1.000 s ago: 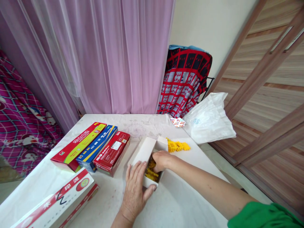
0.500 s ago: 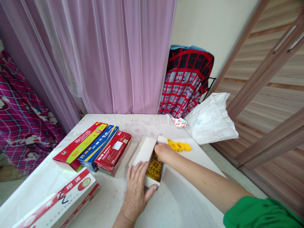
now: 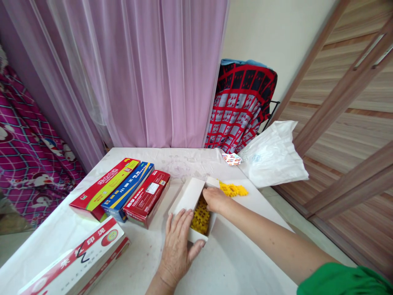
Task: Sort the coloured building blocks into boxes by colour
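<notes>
A white cardboard box [image 3: 188,193] stands open on the table, with yellow notched plastic building pieces [image 3: 200,216] inside. My left hand [image 3: 179,241] holds the box at its near left corner, the fingers lying over the left side and the thumb against the near end. At the far end my right hand [image 3: 215,199] reaches into the opening with curled fingers. Their tips are hidden below the rim, so what they hold cannot be made out. More yellow building pieces [image 3: 235,189] lie on the table just beyond the box, partly behind my right hand.
Left of the box, a dark red box [image 3: 147,196], a blue box [image 3: 129,190] and a red-and-yellow box [image 3: 104,188] lie side by side. A longer white-and-red box [image 3: 80,262] is nearer. A white plastic bag [image 3: 273,155] hangs over the table's right edge beside a colourful card [image 3: 231,159].
The white box and both hands have shifted very slightly to the right. My right hand stays in the far end of the box with its fingers curled.
</notes>
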The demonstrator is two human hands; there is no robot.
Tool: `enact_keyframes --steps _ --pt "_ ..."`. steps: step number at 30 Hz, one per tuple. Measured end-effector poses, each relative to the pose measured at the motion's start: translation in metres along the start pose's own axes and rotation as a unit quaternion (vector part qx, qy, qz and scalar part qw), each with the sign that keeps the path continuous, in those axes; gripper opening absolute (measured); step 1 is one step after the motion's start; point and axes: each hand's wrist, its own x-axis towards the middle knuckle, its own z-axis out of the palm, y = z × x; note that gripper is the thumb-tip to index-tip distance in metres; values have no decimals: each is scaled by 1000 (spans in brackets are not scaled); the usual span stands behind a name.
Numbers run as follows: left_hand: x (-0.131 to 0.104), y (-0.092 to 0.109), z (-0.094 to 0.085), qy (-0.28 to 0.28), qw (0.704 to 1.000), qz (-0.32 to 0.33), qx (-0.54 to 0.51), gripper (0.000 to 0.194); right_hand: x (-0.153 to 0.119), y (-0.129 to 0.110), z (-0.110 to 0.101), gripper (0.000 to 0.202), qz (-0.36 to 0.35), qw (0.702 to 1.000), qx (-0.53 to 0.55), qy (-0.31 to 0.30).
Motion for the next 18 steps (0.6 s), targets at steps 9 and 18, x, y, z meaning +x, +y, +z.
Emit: enact_keyframes --steps 9,18 --pt "1 0 -1 5 1000 6 4 72 -21 -10 -14 28 -59 998 5 -3" --pt "2 -1 -1 -10 1000 -3 -13 73 -41 -21 -13 24 -145 985 25 -93"
